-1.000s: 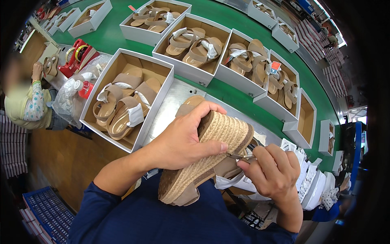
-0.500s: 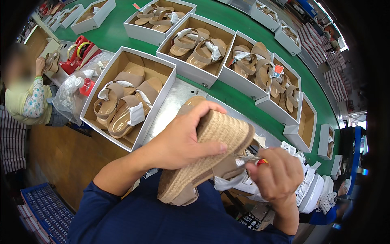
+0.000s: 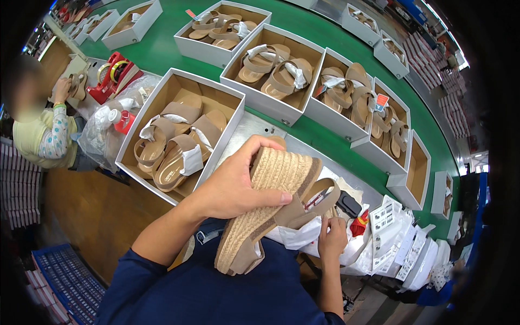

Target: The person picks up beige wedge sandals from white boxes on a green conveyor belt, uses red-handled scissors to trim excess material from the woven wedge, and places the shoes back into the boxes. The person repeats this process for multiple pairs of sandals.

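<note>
My left hand (image 3: 238, 181) is wrapped round a beige wedge sandal (image 3: 281, 176) with a woven rope sole, holding it on its side above my lap. Its taupe straps face right, and the ankle strap stands out as a loop. Just beyond that loop, my right hand (image 3: 331, 238) has its fingers closed near white paper; whatever is between them is too hidden to name. Left of the sandal, an open white shoe box (image 3: 235, 123) holds a pair of similar sandals (image 3: 179, 149) with white tissue round the straps.
More open boxes of sandals (image 3: 279, 67) line the green work surface (image 3: 157, 51). A red tape dispenser (image 3: 114, 78) and a red bottle (image 3: 123, 120) stand at left, near a co-worker (image 3: 46, 132). Label sheets (image 3: 383, 222) and a black object (image 3: 349, 204) lie at right.
My right hand has moved left and down from the sandal's straps, and the metal tool it held no longer shows. The held sandal has shifted slightly left, its strap loop now visible.
</note>
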`<state>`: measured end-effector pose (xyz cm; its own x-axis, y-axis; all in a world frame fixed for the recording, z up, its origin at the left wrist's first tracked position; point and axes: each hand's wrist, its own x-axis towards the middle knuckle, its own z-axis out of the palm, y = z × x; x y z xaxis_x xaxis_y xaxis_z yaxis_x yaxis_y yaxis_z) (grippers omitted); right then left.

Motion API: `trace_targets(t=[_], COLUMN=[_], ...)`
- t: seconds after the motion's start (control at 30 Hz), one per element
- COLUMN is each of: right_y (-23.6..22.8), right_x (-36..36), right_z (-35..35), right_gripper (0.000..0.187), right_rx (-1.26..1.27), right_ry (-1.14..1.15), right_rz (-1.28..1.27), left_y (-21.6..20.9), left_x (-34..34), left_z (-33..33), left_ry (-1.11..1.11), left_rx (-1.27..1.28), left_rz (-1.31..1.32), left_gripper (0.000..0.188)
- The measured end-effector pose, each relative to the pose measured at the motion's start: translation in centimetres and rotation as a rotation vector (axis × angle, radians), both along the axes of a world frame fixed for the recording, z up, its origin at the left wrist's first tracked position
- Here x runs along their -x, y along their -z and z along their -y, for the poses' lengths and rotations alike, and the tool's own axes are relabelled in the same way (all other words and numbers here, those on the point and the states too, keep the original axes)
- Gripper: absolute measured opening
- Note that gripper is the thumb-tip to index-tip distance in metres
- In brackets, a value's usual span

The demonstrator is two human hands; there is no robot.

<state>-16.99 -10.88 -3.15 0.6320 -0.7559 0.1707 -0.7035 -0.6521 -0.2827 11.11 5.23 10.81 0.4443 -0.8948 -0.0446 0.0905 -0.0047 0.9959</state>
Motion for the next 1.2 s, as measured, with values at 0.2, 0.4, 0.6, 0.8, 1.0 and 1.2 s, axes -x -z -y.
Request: trace_targets(t=[0.2, 0.4, 0.6, 0.8, 1.0, 1.2], right_y=[3.6, 3.3, 3.5, 3.2, 3.4, 3.9], right_x=[4.5, 5.5, 4.9, 4.5, 4.0, 3.6], right_z=[0.7, 0.0, -1.3, -1.1, -1.7, -2.6], right_gripper=[0.022, 0.012, 0.014, 0.02, 0.017, 0.013], right_rx=[0.183, 0.151, 0.054, -0.042, -0.04, 0.068], right_ry=[0.259, 0.289, 0.141, 0.052, 0.094, 0.108], right_rz=[-0.048, 0.095, 0.158, 0.17, 0.145, 0.109], left_y=[0.6, 1.3, 1.7, 1.9, 2.1, 1.6], left_x=[0.7, 1.1, 1.9, 2.7, 2.5, 2.5], left_z=[0.2, 1.6, 2.3, 2.7, 2.8, 2.7], left_ry=[-0.11, -0.13, -0.075, -0.081, -0.03, 0.017], left_rx=[-0.031, 0.022, -0.006, 0.042, 0.013, -0.027], left_rz=[-0.171, -0.19, -0.175, -0.28, -0.213, -0.122], left_gripper=[0.061, 0.061, 0.064, 0.057, 0.049, 0.044])
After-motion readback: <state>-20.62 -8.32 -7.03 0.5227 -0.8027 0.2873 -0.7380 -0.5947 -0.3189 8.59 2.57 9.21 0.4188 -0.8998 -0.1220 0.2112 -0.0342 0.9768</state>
